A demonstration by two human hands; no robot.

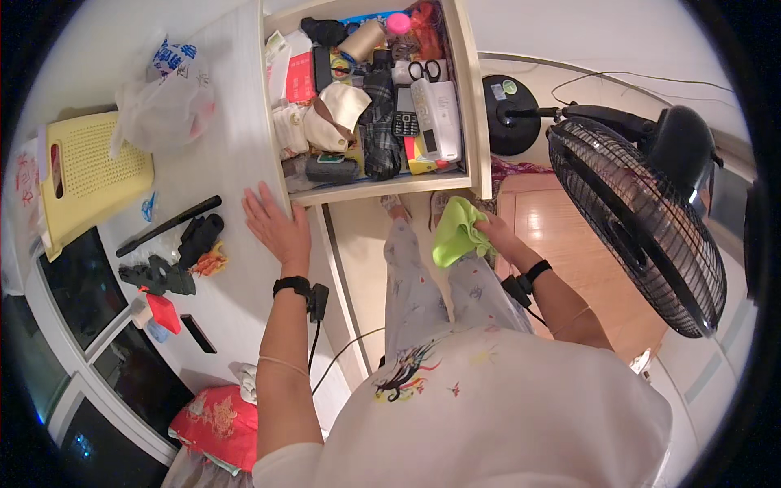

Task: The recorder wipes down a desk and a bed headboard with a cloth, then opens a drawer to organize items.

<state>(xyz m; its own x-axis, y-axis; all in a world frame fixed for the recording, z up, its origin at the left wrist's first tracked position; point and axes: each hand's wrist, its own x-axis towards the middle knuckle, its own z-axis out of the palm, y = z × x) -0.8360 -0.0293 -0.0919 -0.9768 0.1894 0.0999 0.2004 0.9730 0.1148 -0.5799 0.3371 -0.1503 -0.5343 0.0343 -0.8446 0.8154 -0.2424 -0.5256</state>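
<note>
My left hand (279, 232) lies flat with spread fingers on the white wooden surface (235, 152), beside the corner of an open drawer (390, 189). A bright green cloth (456, 235) hangs from my right hand (501, 239), below the drawer's front edge. Inside the drawer are a folded plaid umbrella (381, 122), black-handled scissors (425, 71), a white remote control (427, 116), a keypad phone (405, 116), a beige pouch (332, 116), a red packet (299, 76) and a pink round lid (398, 24).
A black fan (634, 226) stands at the right, its round base (511, 116) beside the drawer. On the surface at the left are a yellow perforated basket (97, 177), a plastic bag (177, 104), a black rod (168, 226) and a red item (163, 313).
</note>
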